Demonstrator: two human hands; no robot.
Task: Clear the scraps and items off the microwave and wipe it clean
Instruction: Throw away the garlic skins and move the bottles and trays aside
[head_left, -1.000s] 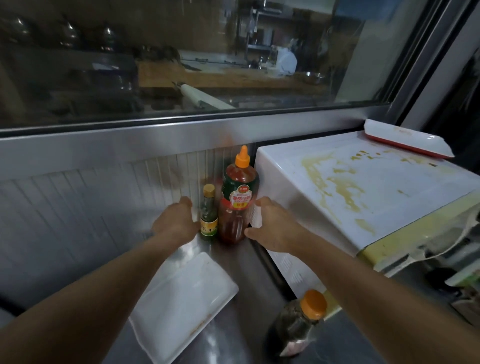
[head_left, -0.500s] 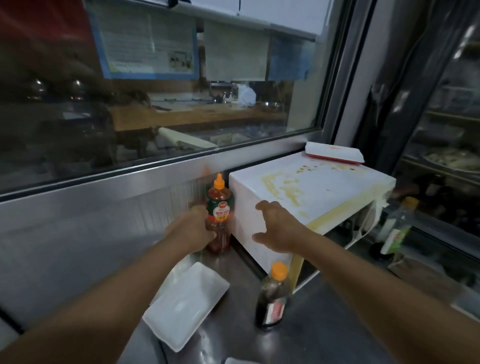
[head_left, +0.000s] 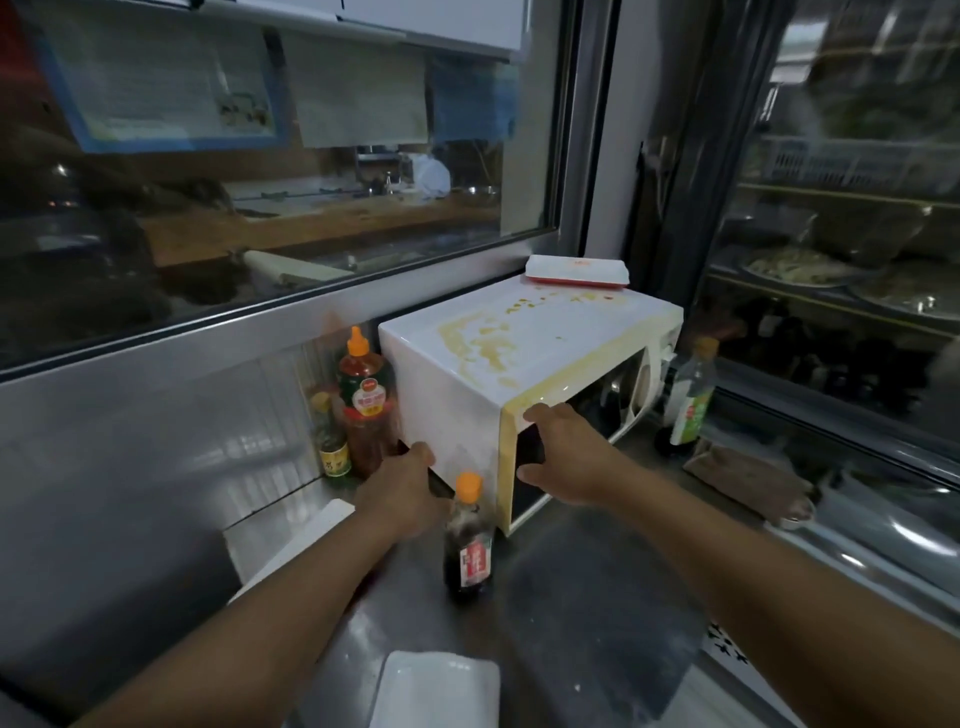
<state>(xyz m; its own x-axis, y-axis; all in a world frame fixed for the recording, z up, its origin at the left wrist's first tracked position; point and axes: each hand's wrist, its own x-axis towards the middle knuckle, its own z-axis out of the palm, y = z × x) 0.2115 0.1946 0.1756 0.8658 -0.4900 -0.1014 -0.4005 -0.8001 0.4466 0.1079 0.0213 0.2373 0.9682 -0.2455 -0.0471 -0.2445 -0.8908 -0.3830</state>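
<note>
Your 2 hands: left hand (head_left: 402, 488) gripping microwave (head_left: 524, 358) low side edge, right hand (head_left: 558, 457) fingers spread on front; shift it slowly, mind dark bottle (head_left: 467, 545), tray (head_left: 576, 271) on top

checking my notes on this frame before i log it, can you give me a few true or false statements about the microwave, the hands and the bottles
1. A white tray with a red rim lies on the far end of the microwave top. True.
2. The microwave top is wiped clean. False: yellowish stains are spread across it.
3. The left hand is at the microwave's lower near side edge and the right hand at its front. True.
4. The right hand holds a cloth. False: no cloth is visible in it.
5. The dark bottle with the orange cap lies on its side. False: it stands upright on the counter, near the microwave's front corner.
</note>
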